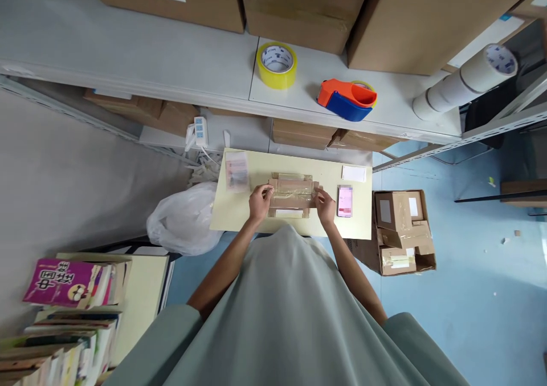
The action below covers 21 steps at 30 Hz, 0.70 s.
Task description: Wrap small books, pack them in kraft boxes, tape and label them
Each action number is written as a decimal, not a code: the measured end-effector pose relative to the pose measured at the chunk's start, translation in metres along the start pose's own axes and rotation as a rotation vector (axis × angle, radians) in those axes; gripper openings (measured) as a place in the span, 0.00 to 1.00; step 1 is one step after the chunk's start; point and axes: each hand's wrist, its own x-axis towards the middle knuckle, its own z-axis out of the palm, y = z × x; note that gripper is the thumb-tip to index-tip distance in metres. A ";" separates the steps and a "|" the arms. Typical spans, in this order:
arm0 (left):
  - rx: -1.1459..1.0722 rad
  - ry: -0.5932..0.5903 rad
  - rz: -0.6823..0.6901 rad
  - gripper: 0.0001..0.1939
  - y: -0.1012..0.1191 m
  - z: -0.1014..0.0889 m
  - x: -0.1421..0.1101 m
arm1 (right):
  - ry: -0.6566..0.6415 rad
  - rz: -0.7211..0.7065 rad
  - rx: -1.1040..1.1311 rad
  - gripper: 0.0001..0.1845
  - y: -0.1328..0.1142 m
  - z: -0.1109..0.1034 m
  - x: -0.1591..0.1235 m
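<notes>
A small flat cardboard box (293,195), crossed by strips of clear tape, lies on a pale yellow table (235,215). My left hand (260,202) grips its left end with curled fingers. My right hand (325,204) holds its right end the same way. Both forearms reach forward over my grey-green garment.
On the table lie a clear packet (237,171) at the left, a pink phone (345,200) and a white slip (354,173) at the right. A white shelf (128,49) behind carries a yellow tape roll (276,65), an orange-blue tape dispenser (347,99) and big cartons. An open box (401,232) stands at the right, a plastic bag (184,219) and books (68,283) at the left.
</notes>
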 end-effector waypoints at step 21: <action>-0.017 -0.138 -0.006 0.18 0.003 -0.016 0.011 | -0.094 -0.066 0.179 0.29 0.014 0.000 -0.005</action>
